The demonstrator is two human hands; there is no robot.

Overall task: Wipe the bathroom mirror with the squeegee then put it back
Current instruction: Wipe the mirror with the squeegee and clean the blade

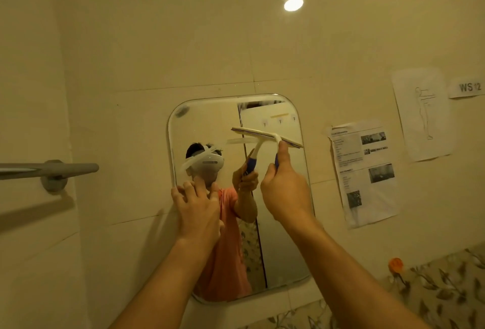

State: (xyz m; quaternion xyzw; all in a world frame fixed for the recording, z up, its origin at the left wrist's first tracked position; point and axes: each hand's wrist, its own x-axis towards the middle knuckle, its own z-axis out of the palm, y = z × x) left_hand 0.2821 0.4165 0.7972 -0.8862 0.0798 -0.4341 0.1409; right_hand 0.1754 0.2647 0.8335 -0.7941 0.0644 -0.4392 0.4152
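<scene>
Squeegee (267, 136): my right hand (286, 192) grips its handle, blade high on the mirror (286, 250).
Left hand (198, 208): open, fingers spread, bracing the mirror's left edge.
Stroke: I'd pull straight down with even pressure.

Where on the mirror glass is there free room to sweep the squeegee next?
Free glass: the strip below the white, blue-handled squeegee down the rounded wall mirror's right half, and the band above the left hand. Crowded: the lower left edge, where that hand rests. The right hand grips the handle.
</scene>
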